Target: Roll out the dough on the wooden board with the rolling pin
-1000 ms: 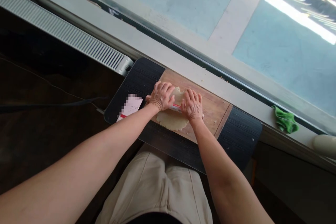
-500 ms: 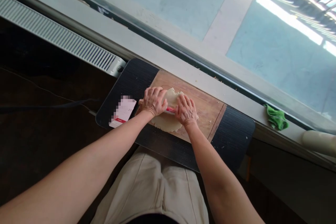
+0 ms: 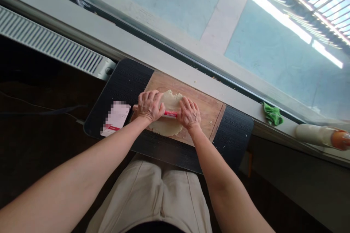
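Observation:
A flattened sheet of pale dough (image 3: pixel 166 128) with a ragged edge lies on a wooden board (image 3: pixel 203 107). Across its middle rests a rolling pin (image 3: pixel 171 114), showing a red label with white lettering between my hands. My left hand (image 3: pixel 150 105) is wrapped over the pin's left part, and the pin's wooden end sticks out beyond it. On the right part, my right hand (image 3: pixel 189 112) grips the pin with fingers curled over the top. Both palms hide the pin beneath them. Dough shows above and below the pin.
The board lies on a small black table (image 3: pixel 233 123). Left of the board is a white and red packet (image 3: pixel 116 116), partly blurred. Along the windowsill (image 3: pixel 188 74) are crumbs, a green cloth (image 3: pixel 272 114) and a pale bottle (image 3: pixel 313 134) with an orange top. A radiator (image 3: pixel 54 45) stands at left.
The whole view has shifted, so the table and hands appear further left. More of the red label shows between my hands. Both hands stay on the rolling pin.

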{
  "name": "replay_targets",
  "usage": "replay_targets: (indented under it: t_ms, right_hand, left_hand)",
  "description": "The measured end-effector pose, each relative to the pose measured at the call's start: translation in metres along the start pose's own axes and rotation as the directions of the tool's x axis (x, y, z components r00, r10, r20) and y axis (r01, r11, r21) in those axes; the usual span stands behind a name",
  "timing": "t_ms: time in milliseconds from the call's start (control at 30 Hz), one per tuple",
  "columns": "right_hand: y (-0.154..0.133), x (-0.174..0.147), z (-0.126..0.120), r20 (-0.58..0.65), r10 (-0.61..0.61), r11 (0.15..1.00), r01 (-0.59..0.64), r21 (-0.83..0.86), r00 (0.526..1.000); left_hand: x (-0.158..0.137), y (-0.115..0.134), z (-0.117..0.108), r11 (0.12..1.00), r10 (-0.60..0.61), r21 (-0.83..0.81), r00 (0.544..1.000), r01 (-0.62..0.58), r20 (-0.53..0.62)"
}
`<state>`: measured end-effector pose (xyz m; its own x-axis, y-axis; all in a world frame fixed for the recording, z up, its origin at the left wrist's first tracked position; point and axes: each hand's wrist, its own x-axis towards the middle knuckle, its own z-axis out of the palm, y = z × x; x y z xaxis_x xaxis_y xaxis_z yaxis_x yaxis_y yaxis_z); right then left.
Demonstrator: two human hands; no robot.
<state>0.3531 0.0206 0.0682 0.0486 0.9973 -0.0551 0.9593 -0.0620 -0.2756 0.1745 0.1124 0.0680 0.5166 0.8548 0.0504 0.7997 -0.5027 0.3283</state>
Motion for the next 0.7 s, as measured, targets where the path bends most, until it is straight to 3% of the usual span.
replay_targets:
  t_ms: [167, 433, 567, 700]
  right_hand:
    - [0.007, 0.026, -0.009, -0.016, 0.024, 1.0, -0.024, 0.014, 1.0]
    - [-0.01, -0.025, 0.008, -0.037, 0.113, 0.994, -0.113, -0.003, 0.993]
    - [0.002, 0.007, 0.0, -0.027, 0.061, 0.998, -0.06, 0.012, 0.998]
    - [0.009, 0.03, -0.007, -0.041, 0.089, 0.996, -0.089, 0.007, 0.995]
  left_hand:
    - [0.02, -0.001, 0.001, 1.0, -0.013, 0.0, 1.0, 0.013, -0.025]
    - [-0.028, 0.003, 0.0, 1.0, -0.014, -0.009, 1.0, 0.015, 0.015]
    - [0.003, -0.002, 0.002, 1.0, -0.013, -0.022, 1.0, 0.013, 0.004]
    - [0.024, -0.005, 0.003, 0.999, -0.019, -0.03, 0.999, 0.018, -0.027]
